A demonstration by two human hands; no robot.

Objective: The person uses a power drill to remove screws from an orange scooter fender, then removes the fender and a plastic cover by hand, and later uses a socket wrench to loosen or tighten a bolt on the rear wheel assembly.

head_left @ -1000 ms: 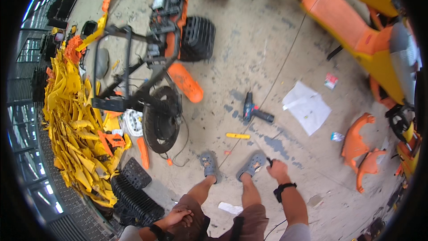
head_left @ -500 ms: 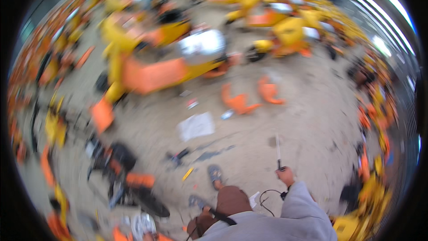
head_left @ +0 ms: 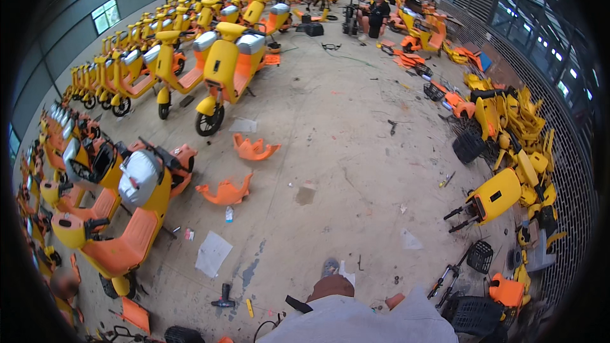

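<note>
At the lower edge, a small patch of my right hand (head_left: 394,300) shows past my grey sleeve; its fingers and anything in them are hidden. My left hand is out of view. Ahead of me on the concrete, a cordless drill (head_left: 223,296) lies near a short yellow bar (head_left: 250,308) and a white sheet (head_left: 213,254). Two curved orange body panels (head_left: 223,190) lie farther forward. A dark cord (head_left: 270,324) loops beside my body, and one grey clog (head_left: 330,267) shows beyond my knee.
Rows of yellow-orange scooters (head_left: 225,70) stand on the left. Piled panels (head_left: 489,114), a yellow part with a fork (head_left: 492,197) and black baskets (head_left: 480,257) line the right wall. A person (head_left: 375,16) in dark clothes crouches by a frame farther down the aisle.
My view has swung up and round from the floor at my feet to along the hall. The thin tool earlier in my right hand is out of sight, as is my left hand.
</note>
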